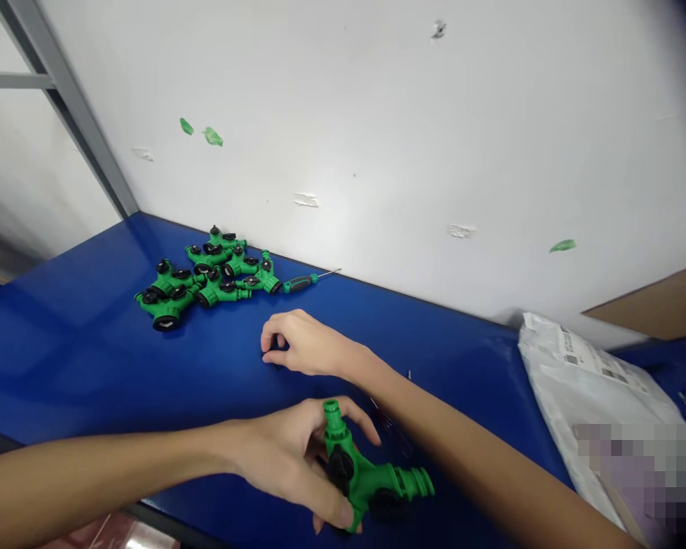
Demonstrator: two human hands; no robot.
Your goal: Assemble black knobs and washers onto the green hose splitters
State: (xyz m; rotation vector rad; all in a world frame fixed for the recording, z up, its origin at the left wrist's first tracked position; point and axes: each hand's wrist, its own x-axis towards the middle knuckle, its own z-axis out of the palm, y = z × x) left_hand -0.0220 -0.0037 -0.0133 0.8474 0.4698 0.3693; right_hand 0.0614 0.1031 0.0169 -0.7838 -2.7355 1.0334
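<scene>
My left hand (pixel 289 454) is wrapped around a green Y-shaped hose splitter (pixel 363 476) near the front of the blue table. Two ribbed outlets and black valve knobs show on the splitter. Farther forward, my right hand (pixel 297 343) is at the tabletop with thumb and forefinger brought together. A small dark thing shows at those fingertips, too hidden to name. Beyond it lies a cluster of several similar green splitters (pixel 222 293) with black knobs. Beside them rests a screwdriver (pixel 301 284) with a green and black handle.
The blue table (pixel 62 343) meets a white wall (pixel 377 152). A white plastic package (pixel 594 374) lies at the right, near a brown cardboard piece (pixel 657 301). A small screw (pixel 410 374) and a partly hidden dark reddish object (pixel 389 421) are by my right forearm.
</scene>
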